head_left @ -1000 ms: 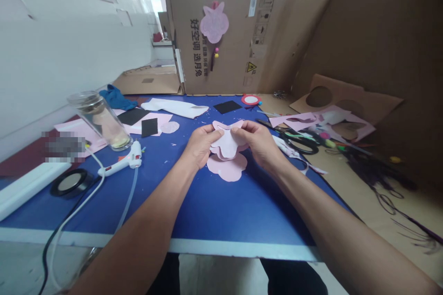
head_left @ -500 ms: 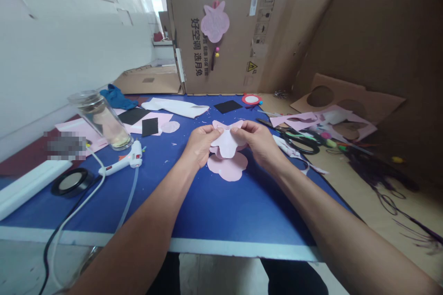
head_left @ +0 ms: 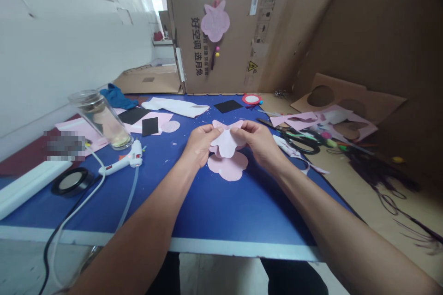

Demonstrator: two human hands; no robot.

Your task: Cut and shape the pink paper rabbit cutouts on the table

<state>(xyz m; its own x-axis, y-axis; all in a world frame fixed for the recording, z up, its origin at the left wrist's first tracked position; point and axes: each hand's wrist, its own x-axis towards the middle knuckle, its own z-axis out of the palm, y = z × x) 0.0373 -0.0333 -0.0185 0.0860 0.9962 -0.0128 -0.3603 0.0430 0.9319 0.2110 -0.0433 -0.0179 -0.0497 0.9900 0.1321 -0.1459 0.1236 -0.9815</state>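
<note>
Between my two hands is a pale pink flower-shaped cutout point(head_left: 226, 143), its lobed edge hanging down and two pointed tips showing at the top. My left hand point(head_left: 202, 143) pinches its left side with thumb and fingers. On the right side, my right hand point(head_left: 257, 141) grips it the same way. Just below the held piece, a second pink scalloped cutout point(head_left: 228, 168) lies flat on the blue table point(head_left: 221, 212); its upper part is hidden. Whether the two pieces touch, I cannot tell.
To the left are a white glue gun point(head_left: 128, 160), a glass jar point(head_left: 105, 122) and a black tape roll point(head_left: 72, 181). Black scissors point(head_left: 299, 138) and pink scraps point(head_left: 294, 120) lie right. A finished-looking pink piece point(head_left: 215, 22) hangs on the cardboard box point(head_left: 235, 69) ahead.
Almost nothing differs. Both hands keep the same hold on the pink cutout, and its lower edge has shifted very slightly.
</note>
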